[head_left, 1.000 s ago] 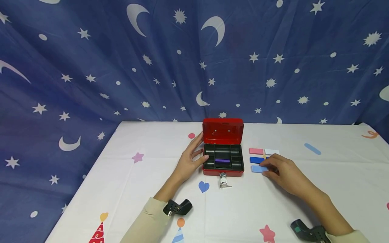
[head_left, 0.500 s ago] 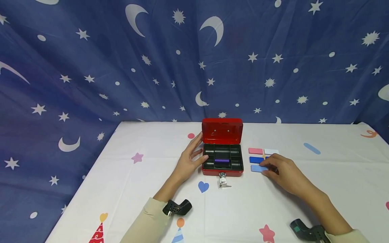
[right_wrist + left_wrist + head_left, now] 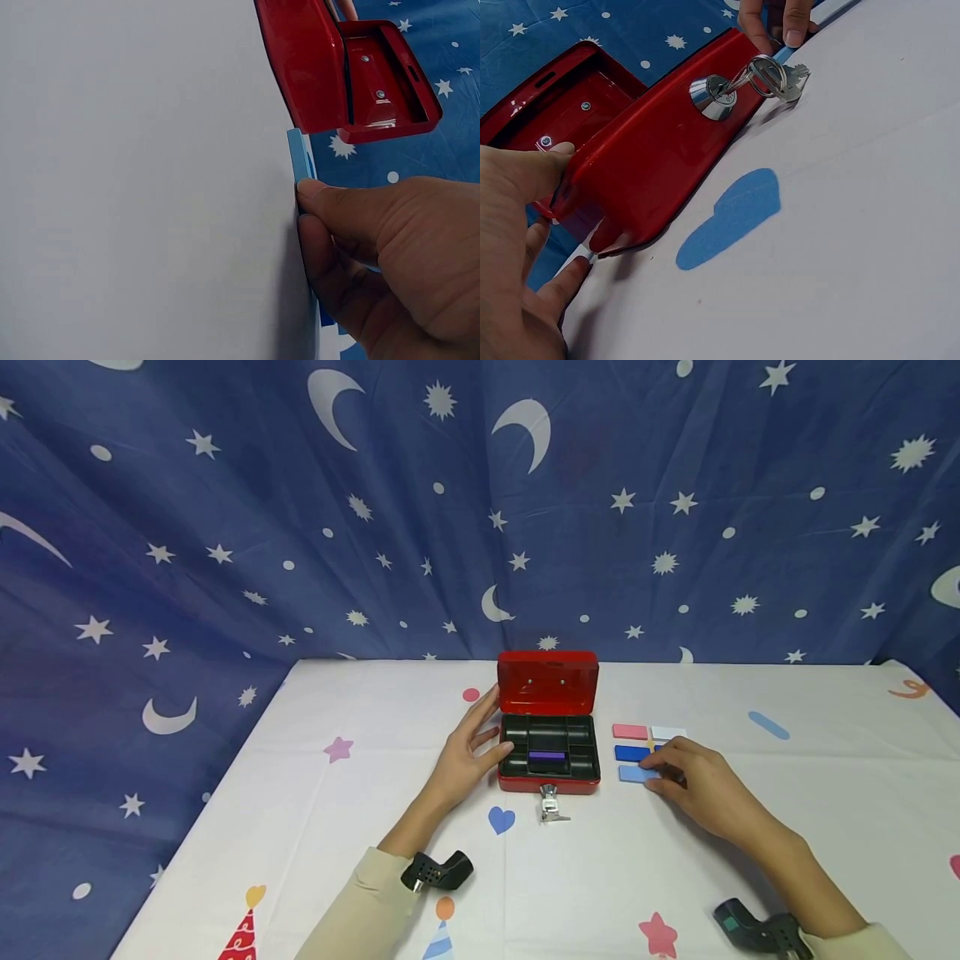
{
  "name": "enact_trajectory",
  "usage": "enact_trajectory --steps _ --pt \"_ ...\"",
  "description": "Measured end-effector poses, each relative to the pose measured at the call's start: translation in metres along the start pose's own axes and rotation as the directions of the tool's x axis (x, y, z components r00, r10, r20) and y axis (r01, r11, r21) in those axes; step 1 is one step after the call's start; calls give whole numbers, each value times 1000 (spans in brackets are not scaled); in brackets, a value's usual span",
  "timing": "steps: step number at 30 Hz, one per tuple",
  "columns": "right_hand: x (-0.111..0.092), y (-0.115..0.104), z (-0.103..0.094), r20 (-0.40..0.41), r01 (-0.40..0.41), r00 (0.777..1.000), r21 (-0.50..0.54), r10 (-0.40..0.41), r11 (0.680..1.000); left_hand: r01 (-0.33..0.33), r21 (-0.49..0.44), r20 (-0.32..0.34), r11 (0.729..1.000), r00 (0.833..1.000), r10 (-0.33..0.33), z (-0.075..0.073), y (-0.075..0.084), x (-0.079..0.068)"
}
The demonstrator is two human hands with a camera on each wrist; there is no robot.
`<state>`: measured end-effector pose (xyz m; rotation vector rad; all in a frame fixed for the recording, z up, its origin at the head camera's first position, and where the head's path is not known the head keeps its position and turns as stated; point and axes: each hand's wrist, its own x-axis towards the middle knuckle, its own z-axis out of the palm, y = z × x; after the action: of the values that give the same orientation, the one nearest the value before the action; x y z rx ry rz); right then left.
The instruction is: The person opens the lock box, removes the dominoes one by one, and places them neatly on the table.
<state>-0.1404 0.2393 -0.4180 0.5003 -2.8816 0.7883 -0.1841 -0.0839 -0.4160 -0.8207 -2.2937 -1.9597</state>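
A small red cash box stands with its lid raised; a black divided tray lies inside, with a purple block in its front middle compartment. My left hand rests on the box's left side, thumb over the rim and fingers spread along the wall. To the right, my right hand pinches a light blue rectangular block that lies on the table, thumb on its near edge. Behind it lie a dark blue block, a pink block and a white block.
Keys on a ring hang from the lock at the box's front. A white printed cloth covers the table. Behind the table's back edge hangs a blue curtain with stars and moons. Part of another blue block is hidden by my right hand.
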Motion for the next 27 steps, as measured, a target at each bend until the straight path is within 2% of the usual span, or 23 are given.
enact_trajectory --steps 20,27 --pt "0 -4 -2 0 18 1000 -13 -18 1000 16 5 1 1000 1000 -16 0 0 0" --pt "0 -10 -4 -44 63 997 -40 -65 997 17 3 1 1000 1000 -17 0 1 0"
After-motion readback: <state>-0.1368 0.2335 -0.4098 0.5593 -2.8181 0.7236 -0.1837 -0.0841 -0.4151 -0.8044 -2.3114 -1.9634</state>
